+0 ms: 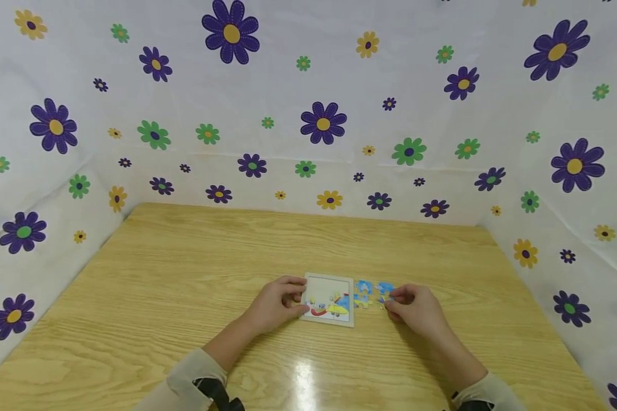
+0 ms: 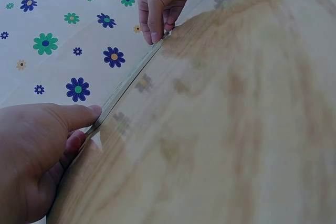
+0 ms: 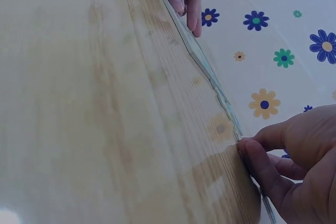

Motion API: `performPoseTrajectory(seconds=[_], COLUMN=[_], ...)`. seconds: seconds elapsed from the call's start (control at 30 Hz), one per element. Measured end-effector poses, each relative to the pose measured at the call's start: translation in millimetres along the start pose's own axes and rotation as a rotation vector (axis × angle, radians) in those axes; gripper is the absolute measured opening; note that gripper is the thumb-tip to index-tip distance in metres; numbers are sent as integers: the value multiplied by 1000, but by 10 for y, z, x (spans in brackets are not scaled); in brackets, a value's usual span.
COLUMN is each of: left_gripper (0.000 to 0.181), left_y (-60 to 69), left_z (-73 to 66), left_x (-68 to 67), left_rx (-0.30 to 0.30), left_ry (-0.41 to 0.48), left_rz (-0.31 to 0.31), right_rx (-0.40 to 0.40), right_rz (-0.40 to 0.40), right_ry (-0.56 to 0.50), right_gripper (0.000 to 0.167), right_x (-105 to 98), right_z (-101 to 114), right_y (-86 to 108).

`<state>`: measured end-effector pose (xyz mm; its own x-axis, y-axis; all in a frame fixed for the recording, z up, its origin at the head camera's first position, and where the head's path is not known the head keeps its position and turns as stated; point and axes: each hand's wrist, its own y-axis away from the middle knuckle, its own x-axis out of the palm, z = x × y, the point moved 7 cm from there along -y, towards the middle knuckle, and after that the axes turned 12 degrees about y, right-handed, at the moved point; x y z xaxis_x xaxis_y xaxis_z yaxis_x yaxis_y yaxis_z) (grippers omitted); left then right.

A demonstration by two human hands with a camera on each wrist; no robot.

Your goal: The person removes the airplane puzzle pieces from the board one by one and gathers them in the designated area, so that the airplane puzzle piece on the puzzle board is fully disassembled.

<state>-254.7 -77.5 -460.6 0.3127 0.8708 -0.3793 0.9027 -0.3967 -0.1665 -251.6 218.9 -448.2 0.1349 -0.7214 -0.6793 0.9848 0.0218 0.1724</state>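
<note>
Flower-printed cloth [image 1: 277, 91] backs the wood-grain surface [image 1: 211, 257]. Left hand [image 1: 277, 302] grips the puzzle tray [image 1: 327, 322], lower centre of the frame, by its left rim. Right hand [image 1: 419, 308] pinches the lower-right piece [image 1: 381, 302]; from it the tray lies leftward (loose pieces [image 1: 363, 287] between, nearer the right hand than the left).

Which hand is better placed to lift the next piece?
Likely the right hand: it is at the loose puzzle pieces, while the left hand holds the frame by its left edge.
</note>
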Motion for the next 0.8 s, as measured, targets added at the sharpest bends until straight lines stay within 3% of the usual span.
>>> performPoseTrajectory(seconds=[0.4, 0.63, 0.8], left_gripper=[41, 42, 41], left_y=[-3, -13, -10], left_z=[16, 28, 29], left_x=[-1, 1, 10], left_rx=[8, 7, -5], left_ry=[10, 8, 12], left_rz=[-3, 0, 6], right_rx=[-44, -82, -159], right_rz=[-58, 102, 202], right_ry=[124, -92, -95], right_gripper=[27, 30, 37], right_x=[7, 266, 459], right_z=[125, 296, 409], right_y=[-16, -62, -55])
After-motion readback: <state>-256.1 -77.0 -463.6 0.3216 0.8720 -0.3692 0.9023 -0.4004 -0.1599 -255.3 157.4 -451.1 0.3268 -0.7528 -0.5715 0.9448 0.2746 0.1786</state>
